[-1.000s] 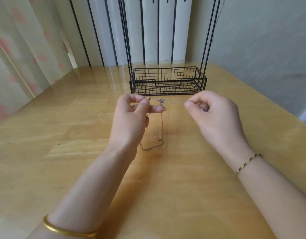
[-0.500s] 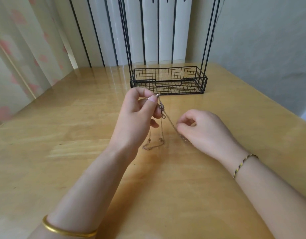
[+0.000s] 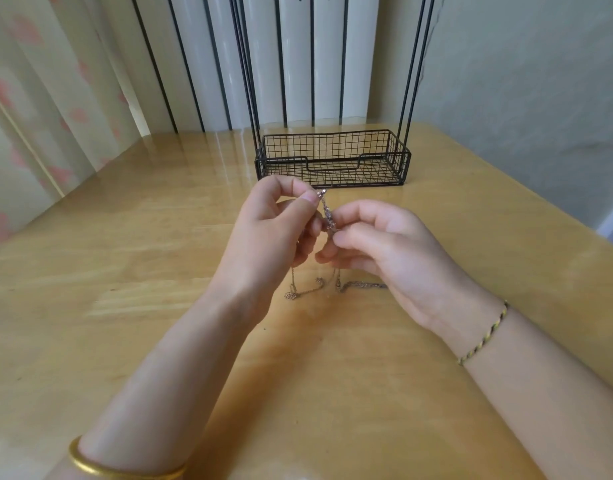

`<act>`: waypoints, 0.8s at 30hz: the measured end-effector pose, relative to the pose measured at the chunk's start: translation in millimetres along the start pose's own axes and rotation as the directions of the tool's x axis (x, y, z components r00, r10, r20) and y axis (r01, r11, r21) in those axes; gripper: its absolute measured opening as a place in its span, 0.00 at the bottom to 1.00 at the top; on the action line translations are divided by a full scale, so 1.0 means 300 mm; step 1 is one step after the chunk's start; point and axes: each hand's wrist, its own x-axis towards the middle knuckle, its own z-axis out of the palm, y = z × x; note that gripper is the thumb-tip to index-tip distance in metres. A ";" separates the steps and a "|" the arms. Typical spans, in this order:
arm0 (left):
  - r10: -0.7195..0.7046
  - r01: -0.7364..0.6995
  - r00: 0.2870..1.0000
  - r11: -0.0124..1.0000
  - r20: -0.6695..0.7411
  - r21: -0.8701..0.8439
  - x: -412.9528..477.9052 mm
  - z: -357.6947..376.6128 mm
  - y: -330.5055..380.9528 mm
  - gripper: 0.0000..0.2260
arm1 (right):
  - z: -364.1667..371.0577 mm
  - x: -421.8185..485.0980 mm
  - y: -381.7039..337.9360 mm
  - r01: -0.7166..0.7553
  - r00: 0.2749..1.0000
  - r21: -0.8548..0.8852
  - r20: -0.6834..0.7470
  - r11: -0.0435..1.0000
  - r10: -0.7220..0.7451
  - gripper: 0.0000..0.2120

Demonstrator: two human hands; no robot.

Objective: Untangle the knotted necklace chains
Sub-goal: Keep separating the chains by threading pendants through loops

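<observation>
- Left hand (image 3: 274,233) is raised over the table (image 3: 125,271), fingers curled, thumb and forefinger pinching the top end of the necklace chains (image 3: 323,201), near a clasp I think. Correct?
- Yes. The knot (image 3: 330,221) hangs just under that pinch, betw. the two hands. Then the right hand (image 3: 395,251), also curled, pinches the chains at the lower side of the knot w/ its fingertips.
- And the rest of the chains?
- Loose parts drop down and lie on the wood under the hands. One part runs to the right, under the right palm.
- What can go wrong, in yr opinion?
- Main risk: if both hands pull apart, the knot gets tighter, not looser. Links look v. thin, so a hard pull can prob. stretch or break one.
- Slipping also?
- Yes. Grip area is tiny. If the upper pinch slips, the whole bundle falls and the loops can cross again. Also the parts on the table can catch on each other, or under the right wrist, when a strand is drawn through.
- Can you see which strand goes over which?
- No, too small and blurred. So a wrong strand may be picked, e.g. one that closes a loop.
- And at the back?
- Only the wire basket (image 3: 332,161), well apart. No danger, I judge, unless a chain swings into the mesh.
</observation>
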 end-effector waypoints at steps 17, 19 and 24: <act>0.160 -0.142 0.984 0.967 -0.072 0.211 0.012 -0.017 -0.020 0.07 | -0.019 0.009 0.008 0.073 0.981 -0.221 -0.160 0.973 -0.110 0.09; 0.193 -0.175 0.980 0.957 -0.054 0.231 0.011 -0.017 -0.015 0.06 | -0.020 0.007 0.004 0.096 0.976 -0.241 -0.168 0.966 -0.139 0.08; 0.201 -0.188 0.979 0.945 -0.023 0.268 0.012 -0.025 -0.004 0.05 | -0.020 0.004 0.007 0.106 0.979 -0.228 -0.147 0.968 -0.142 0.03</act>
